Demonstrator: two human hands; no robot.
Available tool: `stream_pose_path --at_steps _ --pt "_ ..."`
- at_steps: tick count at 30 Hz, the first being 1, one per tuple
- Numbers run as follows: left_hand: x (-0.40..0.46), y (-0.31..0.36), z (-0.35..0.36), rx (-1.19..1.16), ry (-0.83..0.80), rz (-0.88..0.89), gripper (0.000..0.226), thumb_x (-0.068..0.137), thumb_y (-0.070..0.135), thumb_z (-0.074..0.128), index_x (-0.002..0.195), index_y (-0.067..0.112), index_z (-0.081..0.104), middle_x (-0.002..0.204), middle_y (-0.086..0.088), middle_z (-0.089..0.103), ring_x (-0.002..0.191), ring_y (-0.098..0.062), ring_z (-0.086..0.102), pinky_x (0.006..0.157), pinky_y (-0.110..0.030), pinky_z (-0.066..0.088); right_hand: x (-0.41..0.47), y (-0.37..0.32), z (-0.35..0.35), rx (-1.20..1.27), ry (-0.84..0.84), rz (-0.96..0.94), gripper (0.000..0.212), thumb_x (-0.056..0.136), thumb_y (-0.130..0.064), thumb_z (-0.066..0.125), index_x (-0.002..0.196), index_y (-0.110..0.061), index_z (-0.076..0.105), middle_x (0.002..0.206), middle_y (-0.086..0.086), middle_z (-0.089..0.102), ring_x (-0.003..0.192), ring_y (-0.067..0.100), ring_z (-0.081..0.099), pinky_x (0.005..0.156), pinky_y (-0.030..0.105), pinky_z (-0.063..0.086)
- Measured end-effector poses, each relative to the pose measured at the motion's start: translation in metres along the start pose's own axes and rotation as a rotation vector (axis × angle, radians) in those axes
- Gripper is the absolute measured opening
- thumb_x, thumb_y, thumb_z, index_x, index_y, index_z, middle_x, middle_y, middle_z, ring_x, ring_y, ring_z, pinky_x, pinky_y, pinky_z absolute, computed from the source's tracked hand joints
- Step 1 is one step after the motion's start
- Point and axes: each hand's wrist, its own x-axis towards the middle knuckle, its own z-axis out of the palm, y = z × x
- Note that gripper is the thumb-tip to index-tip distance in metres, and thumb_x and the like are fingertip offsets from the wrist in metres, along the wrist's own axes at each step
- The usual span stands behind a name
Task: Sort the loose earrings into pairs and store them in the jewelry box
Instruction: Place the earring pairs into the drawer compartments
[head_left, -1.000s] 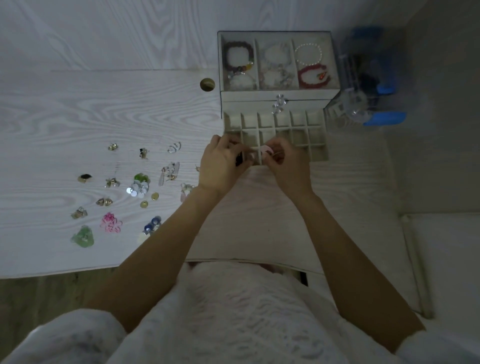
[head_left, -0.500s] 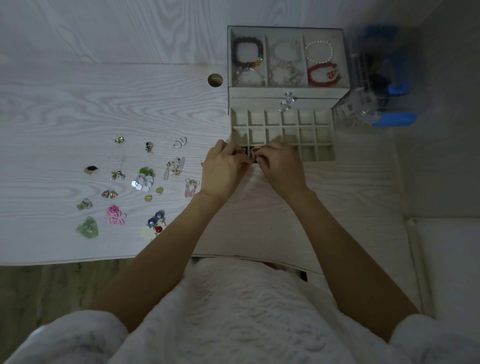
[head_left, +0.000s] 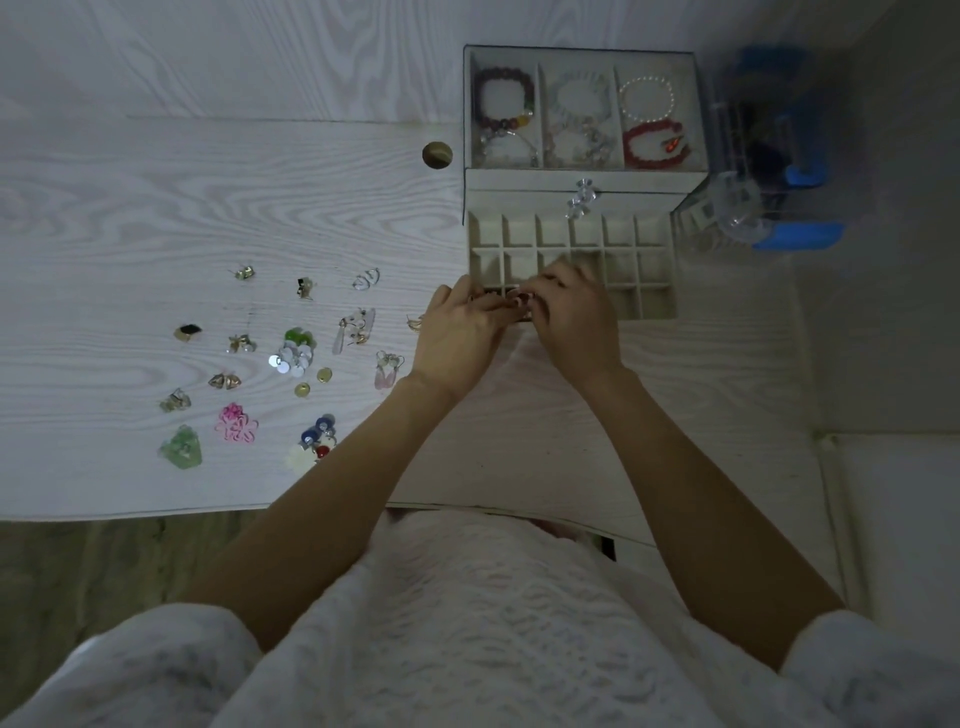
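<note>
Both hands together at frame centre over the near-left cells of the jewelry box drawer (head_left: 639, 270): left hand (head_left: 457, 338) and right hand (head_left: 576, 317) touching, fingers curled, pinching something small, too dim to name. Loose earrings (head_left: 291, 358) scattered centre-left on the counter (head_left: 104, 208), bare wood beyond. Since half a second ago, pressed further over the cells.

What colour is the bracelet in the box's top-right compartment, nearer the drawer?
Red, a beaded bracelet below the white pearl one; head view.
</note>
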Motion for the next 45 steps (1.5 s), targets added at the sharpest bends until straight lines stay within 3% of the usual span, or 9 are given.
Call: stream_pose_path --at_steps 10,15,19,22,24,27,31,39,45 --pt "0.0 -0.003 0.0 -0.038 0.005 -0.006 0.024 0.083 0.026 0.051 0.091 0.032 0.072 0.087 0.013 0.07 0.081 -0.021 0.055 0.068 -0.027 0.029 0.005 0.0 0.001 -0.026 0.007 -0.081 0.012 0.079 -0.008 0.059 0.08 -0.01 0.071 0.077 0.006 0.066 0.08 0.029 0.057 0.062 0.029 0.042" --pt "0.0 -0.005 0.004 -0.041 -0.049 0.01 0.023 0.084 0.025 0.051 0.095 0.027 0.071 0.089 0.01 0.072 0.085 -0.021 0.057 0.069 -0.028 0.028 0.001 0.0 0.009 -0.136 0.063 -0.057 0.013 0.08 -0.01 0.058 0.077 -0.01 0.071 0.073 0.004 0.067 0.078 0.027 0.058 0.067 0.027 0.039" --pt "-0.001 -0.008 -0.017 -0.166 -0.012 -0.01 0.025 0.081 0.02 0.048 0.091 0.021 0.071 0.096 0.006 0.071 0.087 -0.023 0.054 0.07 -0.03 0.038 -0.009 -0.006 0.006 0.029 0.064 0.016 0.025 0.083 -0.013 0.045 0.085 -0.004 0.069 0.09 0.013 0.058 0.086 0.03 0.054 0.073 0.034 0.044" --pt "-0.021 -0.019 -0.049 -0.367 0.051 -0.128 0.025 0.076 0.005 0.048 0.075 0.017 0.069 0.094 0.003 0.071 0.088 -0.022 0.056 0.075 -0.025 0.043 -0.03 -0.024 0.001 0.174 0.055 0.02 0.021 0.085 -0.009 0.048 0.093 -0.004 0.066 0.103 0.012 0.056 0.097 0.025 0.053 0.081 0.021 0.038" --pt "-0.044 -0.031 -0.066 -0.446 0.085 -0.283 0.025 0.074 -0.004 0.05 0.076 0.015 0.067 0.092 0.003 0.071 0.085 -0.018 0.057 0.075 -0.021 0.04 -0.045 -0.042 0.001 0.265 -0.012 -0.006 0.02 0.086 -0.008 0.05 0.097 -0.004 0.066 0.106 0.012 0.056 0.103 0.024 0.052 0.084 0.018 0.034" --pt "-0.081 -0.047 -0.076 -0.425 0.017 -0.521 0.026 0.078 -0.001 0.052 0.093 0.014 0.067 0.095 -0.001 0.069 0.086 -0.019 0.058 0.073 -0.027 0.043 -0.06 -0.068 0.015 0.344 -0.224 -0.061 0.02 0.085 -0.017 0.059 0.104 -0.009 0.064 0.103 0.008 0.058 0.098 0.023 0.055 0.082 0.031 0.047" --pt "-0.109 -0.057 -0.07 -0.341 -0.091 -0.569 0.03 0.082 0.004 0.059 0.109 0.015 0.063 0.106 -0.006 0.066 0.092 -0.022 0.06 0.075 -0.032 0.049 -0.069 -0.098 0.038 0.187 -0.535 -0.104 0.053 0.076 -0.037 0.07 0.119 -0.015 0.05 0.116 0.007 0.048 0.105 0.024 0.048 0.073 0.036 0.047" --pt "-0.137 -0.027 -0.057 -0.278 -0.217 -0.547 0.036 0.071 0.007 0.071 0.107 0.004 0.065 0.099 -0.017 0.065 0.085 -0.035 0.061 0.07 -0.032 0.046 -0.074 -0.099 0.049 0.15 -0.454 -0.159 0.045 0.078 -0.027 0.071 0.117 -0.014 0.054 0.115 0.008 0.049 0.104 0.024 0.051 0.072 0.032 0.048" --pt "-0.13 -0.02 -0.047 -0.307 -0.252 -0.578 0.021 0.077 0.005 0.065 0.097 0.006 0.066 0.095 -0.016 0.062 0.076 -0.032 0.061 0.062 -0.033 0.046 -0.079 -0.093 0.046 0.177 -0.398 -0.122 0.034 0.079 -0.019 0.067 0.111 -0.01 0.056 0.113 0.01 0.049 0.097 0.025 0.054 0.066 0.028 0.043"
